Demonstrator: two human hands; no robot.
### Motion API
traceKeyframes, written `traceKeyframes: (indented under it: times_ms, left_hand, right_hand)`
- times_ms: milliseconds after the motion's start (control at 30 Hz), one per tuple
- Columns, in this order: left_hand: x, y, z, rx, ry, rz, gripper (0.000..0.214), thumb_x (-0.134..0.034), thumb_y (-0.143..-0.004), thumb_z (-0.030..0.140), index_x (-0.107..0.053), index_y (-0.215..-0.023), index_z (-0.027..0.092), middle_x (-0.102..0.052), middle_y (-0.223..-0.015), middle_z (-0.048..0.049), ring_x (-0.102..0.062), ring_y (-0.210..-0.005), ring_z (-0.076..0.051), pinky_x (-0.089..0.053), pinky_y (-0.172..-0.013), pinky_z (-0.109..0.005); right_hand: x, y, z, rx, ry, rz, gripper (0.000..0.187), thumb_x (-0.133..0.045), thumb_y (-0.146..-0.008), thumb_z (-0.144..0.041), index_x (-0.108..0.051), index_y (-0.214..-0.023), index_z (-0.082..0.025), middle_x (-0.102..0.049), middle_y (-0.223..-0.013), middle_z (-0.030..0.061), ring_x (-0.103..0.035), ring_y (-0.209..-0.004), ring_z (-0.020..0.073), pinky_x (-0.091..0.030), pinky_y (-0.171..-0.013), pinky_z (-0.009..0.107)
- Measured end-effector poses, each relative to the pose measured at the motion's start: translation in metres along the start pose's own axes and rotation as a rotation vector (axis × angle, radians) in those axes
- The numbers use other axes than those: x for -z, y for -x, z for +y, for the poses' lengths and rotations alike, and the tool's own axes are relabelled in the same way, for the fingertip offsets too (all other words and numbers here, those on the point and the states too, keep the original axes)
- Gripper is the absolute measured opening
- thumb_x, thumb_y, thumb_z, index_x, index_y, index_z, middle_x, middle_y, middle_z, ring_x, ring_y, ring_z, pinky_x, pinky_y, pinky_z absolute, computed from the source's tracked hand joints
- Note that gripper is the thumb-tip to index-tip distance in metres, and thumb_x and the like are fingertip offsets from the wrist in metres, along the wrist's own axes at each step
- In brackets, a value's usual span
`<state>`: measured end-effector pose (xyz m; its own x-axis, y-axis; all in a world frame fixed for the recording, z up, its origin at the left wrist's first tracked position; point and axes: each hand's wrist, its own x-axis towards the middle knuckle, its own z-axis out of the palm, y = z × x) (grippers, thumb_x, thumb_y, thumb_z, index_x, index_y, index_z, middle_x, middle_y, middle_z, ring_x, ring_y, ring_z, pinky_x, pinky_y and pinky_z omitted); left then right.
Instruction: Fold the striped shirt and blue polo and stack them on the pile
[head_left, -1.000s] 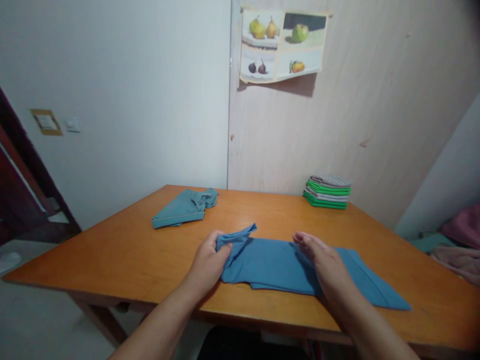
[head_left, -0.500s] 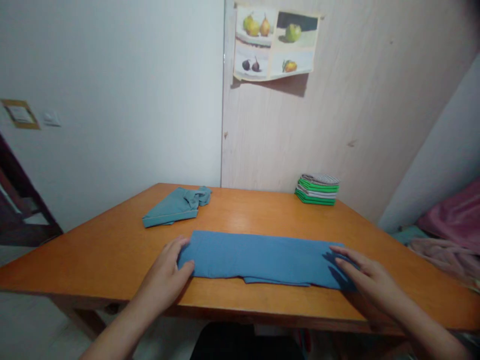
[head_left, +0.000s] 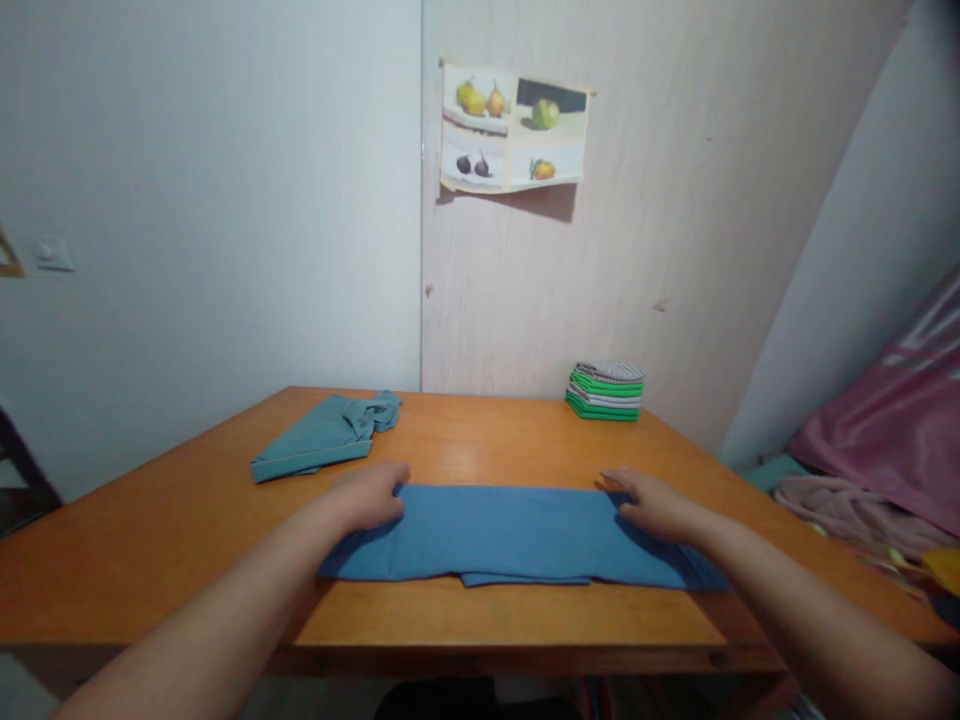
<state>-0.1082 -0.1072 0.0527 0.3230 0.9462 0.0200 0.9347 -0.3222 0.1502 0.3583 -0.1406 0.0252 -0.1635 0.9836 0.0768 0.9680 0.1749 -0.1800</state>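
A blue folded cloth (head_left: 502,535) lies flat as a long strip across the front of the table, with a thin layer jutting from its near edge. My left hand (head_left: 373,496) is at its far left part, thumb and fingers apart. Over the far right part is my right hand (head_left: 654,503), its fingers stretched out and apart, reaching past the far edge. Neither hand shows a grip on the cloth; whether the fingertips touch it is hard to see.
On the wooden table (head_left: 480,620), a grey-green garment (head_left: 322,440) lies partly bunched at the back left. A stack of folded green, white and striped cloths (head_left: 606,392) stands at the back right. Pink fabric (head_left: 892,420) is heaped beyond the right edge.
Both hands have moved inward and away from me, from the cloth's two ends to its far edge. The view has shifted, so the scene sits further left and lower.
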Motion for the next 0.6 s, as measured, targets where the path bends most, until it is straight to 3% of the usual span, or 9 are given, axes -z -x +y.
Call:
traceKeyframes:
  times_ms: [133, 233, 300, 367, 467, 533, 600]
  left_hand:
    - [0.01, -0.011, -0.001, 0.032, -0.077, -0.096, 0.049, -0.063, -0.058, 0.019, -0.071, -0.106, 0.022, -0.076, -0.102, -0.0087, -0.069, -0.089, -0.028, -0.05, -0.071, -0.031]
    - [0.017, -0.015, 0.001, 0.027, -0.13, -0.141, 0.025, -0.063, -0.056, 0.017, -0.073, -0.078, 0.023, -0.074, -0.077, -0.005, -0.068, -0.073, -0.026, -0.047, -0.062, -0.031]
    - [0.024, -0.02, 0.002, 0.021, -0.167, -0.11, 0.015, -0.062, -0.06, 0.016, -0.07, -0.07, 0.022, -0.071, -0.073, -0.0057, -0.067, -0.074, -0.027, -0.048, -0.065, -0.034]
    - [0.035, -0.025, 0.003, 0.02, -0.209, -0.015, 0.015, -0.06, -0.068, 0.018, -0.07, -0.078, 0.022, -0.072, -0.09, -0.0102, -0.065, -0.092, -0.032, -0.048, -0.077, -0.042]
    - [0.054, -0.031, 0.005, -0.03, -0.269, 0.269, 0.019, -0.055, -0.081, 0.022, -0.068, -0.095, 0.021, -0.066, -0.114, -0.0136, -0.054, -0.115, -0.036, -0.04, -0.094, -0.053]
    - [0.062, -0.031, 0.007, -0.084, -0.301, 0.478, 0.019, -0.053, -0.084, 0.019, -0.065, -0.098, 0.022, -0.066, -0.115, -0.0118, -0.052, -0.117, -0.033, -0.033, -0.102, -0.057]
    - [0.06, -0.027, 0.008, -0.143, -0.332, 0.598, 0.021, -0.051, -0.084, 0.013, -0.064, -0.097, 0.022, -0.066, -0.112, -0.0096, -0.053, -0.116, -0.03, -0.024, -0.11, -0.058]
  right_hand:
    - [0.001, -0.014, 0.0, -0.017, 0.051, -0.082, 0.061, -0.059, -0.065, -0.014, -0.067, -0.125, -0.021, -0.07, -0.126, 0.0108, -0.066, -0.112, 0.0276, -0.048, -0.091, 0.035]
    - [0.009, -0.018, 0.0, -0.028, 0.095, -0.077, 0.028, -0.062, -0.064, -0.017, -0.074, -0.088, -0.023, -0.075, -0.086, 0.0058, -0.069, -0.08, 0.0248, -0.046, -0.07, 0.032]
    - [0.02, -0.021, -0.001, -0.022, 0.124, -0.054, 0.011, -0.062, -0.066, -0.02, -0.068, -0.074, -0.022, -0.071, -0.076, 0.0039, -0.066, -0.074, 0.0228, -0.04, -0.065, 0.03]
    - [0.036, -0.026, -0.002, -0.01, 0.159, 0.029, 0.008, -0.058, -0.073, -0.022, -0.065, -0.076, -0.022, -0.071, -0.083, 0.005, -0.065, -0.081, 0.0234, -0.038, -0.066, 0.03]
    - [0.06, -0.034, 0.0, 0.005, 0.248, 0.251, 0.014, -0.048, -0.085, -0.026, -0.061, -0.086, -0.022, -0.071, -0.091, 0.0075, -0.064, -0.088, 0.0244, -0.038, -0.071, 0.031]
    - [0.068, -0.035, 0.006, 0.018, 0.306, 0.402, 0.017, -0.045, -0.089, -0.027, -0.061, -0.093, -0.022, -0.072, -0.093, 0.0084, -0.065, -0.088, 0.0251, -0.04, -0.075, 0.034]
    - [0.063, -0.031, 0.014, 0.041, 0.334, 0.503, 0.02, -0.045, -0.089, -0.026, -0.061, -0.101, -0.022, -0.072, -0.098, 0.0092, -0.065, -0.092, 0.0264, -0.041, -0.083, 0.038]
